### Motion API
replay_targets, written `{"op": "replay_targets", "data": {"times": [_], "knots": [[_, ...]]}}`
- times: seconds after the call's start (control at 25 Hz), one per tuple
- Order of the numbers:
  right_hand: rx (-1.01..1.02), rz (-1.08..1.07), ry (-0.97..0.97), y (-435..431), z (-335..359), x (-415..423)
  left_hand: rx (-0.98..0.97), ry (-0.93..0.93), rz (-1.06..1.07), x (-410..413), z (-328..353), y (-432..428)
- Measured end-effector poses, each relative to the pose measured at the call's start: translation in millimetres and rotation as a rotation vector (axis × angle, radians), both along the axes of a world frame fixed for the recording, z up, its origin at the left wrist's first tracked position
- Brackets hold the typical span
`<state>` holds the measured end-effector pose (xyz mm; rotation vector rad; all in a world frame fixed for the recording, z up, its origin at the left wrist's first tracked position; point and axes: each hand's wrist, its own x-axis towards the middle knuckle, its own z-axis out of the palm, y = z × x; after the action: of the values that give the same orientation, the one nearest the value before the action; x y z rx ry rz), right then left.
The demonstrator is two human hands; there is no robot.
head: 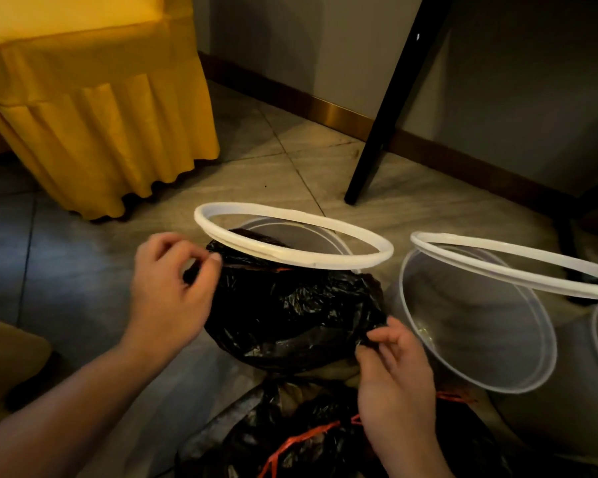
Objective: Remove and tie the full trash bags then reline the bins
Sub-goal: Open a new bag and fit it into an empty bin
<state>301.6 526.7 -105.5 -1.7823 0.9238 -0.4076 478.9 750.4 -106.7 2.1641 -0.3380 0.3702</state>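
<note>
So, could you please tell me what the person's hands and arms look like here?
Both the left hand and right hand are bare: no gloves, rings or watch show. The left forearm is bare too, with no sleeve in view; only the right wrist shows, also uncovered.

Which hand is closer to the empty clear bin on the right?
Right. The right hand is just left of the clear bin, pinching the black bag; the left hand grips that bag's opposite side.
</note>
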Motion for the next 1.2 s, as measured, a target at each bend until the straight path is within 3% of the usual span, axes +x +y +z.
{"op": "replay_targets", "data": {"times": [0.08,0.12,0.2,0.28,0.4,0.52,0.72,0.84,0.96,1.2], "knots": [[-0.438,0.173,-0.041,-5.7,15.6,15.7,0.317,-0.228,-0.347,5.7,18.6,-8.4],[-0.594,0.285,-0.014,-12.7,20.6,30.6,0.498,-0.238,-0.486,11.7,27.4,-15.1],[-0.762,0.459,0.205,-28.2,27.2,63.6,0.784,-0.197,-0.601,25.7,38.2,-29.7],[-0.84,0.509,0.382,-42.8,25.4,89.0,0.94,-0.221,-0.591,34.1,42.4,-40.4],[-0.833,0.513,0.408,-58.9,23.5,103.0,0.957,-0.264,-0.57,40.3,38.6,-44.9],[-0.668,0.45,0.389,-73.7,31.6,112.5,1.031,-0.234,-0.471,46.7,28.4,-41.8],[-0.49,0.36,0.367,-86.9,35.8,109.4,0.593,-0.106,-0.425,60.2,24.5,-25.1],[-0.548,0.377,0.289,-84.3,30.6,114.0,0.58,-0.137,-0.431,69.2,28.8,-24.1],[-0.472,0.359,0.25,-77.5,25.3,119.0,0.634,-0.129,-0.437,75.5,29.1,-28.9],[-0.451,0.388,0.31,-69.9,18.4,142.2,0.646,-0.105,-0.481,87.8,26.0,-40.6]]}}
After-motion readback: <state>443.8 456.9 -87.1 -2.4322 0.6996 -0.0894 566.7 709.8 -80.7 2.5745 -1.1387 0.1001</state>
